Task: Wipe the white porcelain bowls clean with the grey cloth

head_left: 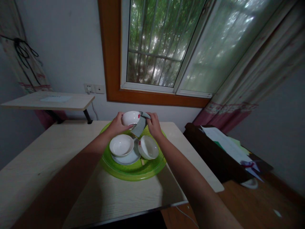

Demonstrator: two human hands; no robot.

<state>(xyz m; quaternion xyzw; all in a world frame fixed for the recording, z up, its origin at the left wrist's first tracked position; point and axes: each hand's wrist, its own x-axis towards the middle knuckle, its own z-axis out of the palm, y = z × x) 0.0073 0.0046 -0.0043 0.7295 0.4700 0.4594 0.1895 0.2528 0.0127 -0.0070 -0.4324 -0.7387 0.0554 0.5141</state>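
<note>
Above the far side of a round green tray [133,176], a white bowl with a red mark [130,118] is held in my left hand [117,123], fingers wrapped round its left side. My right hand [153,124] grips a grey-green cloth [139,126] against the bowl's right rim, and part of the cloth hangs down. Below, on the tray, a white bowl [121,144] rests on a white plate [127,159]. Beside it a second white bowl [149,148] lies tilted. A thin light-coloured stick [142,161] shows partly from under that tilted bowl.
The tray stands on a pale wooden table [83,187]. A small raised shelf [50,101] is at the back left, near a wall socket [94,88]. A window [157,44] is behind. Papers [228,149] lie on a dark piece of furniture to the right.
</note>
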